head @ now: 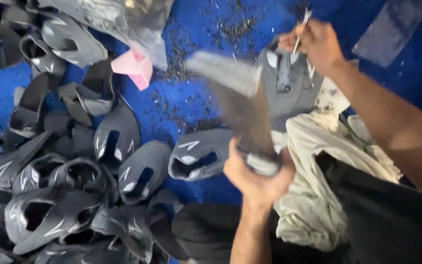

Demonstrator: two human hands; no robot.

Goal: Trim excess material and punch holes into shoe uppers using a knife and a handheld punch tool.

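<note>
A motion-blurred grey fabric shoe upper (242, 105) is gripped at its lower end by the closed fingers of the left hand (257, 173), the forearm raised from below. Further right, a thin metal tool (301, 30) is pinched in the right hand (316, 44), fingertips above another dark grey upper (286, 83), the arm stretched in from the right.

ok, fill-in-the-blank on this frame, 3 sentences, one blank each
1. The left hand grips a blurred grey ____.
2. The right hand pinches a thin metal tool above a grey shoe upper on the ____ floor.
3. The pile of shoe uppers lies beside a ____ block.

Missing: hammer; blue; pink
</note>
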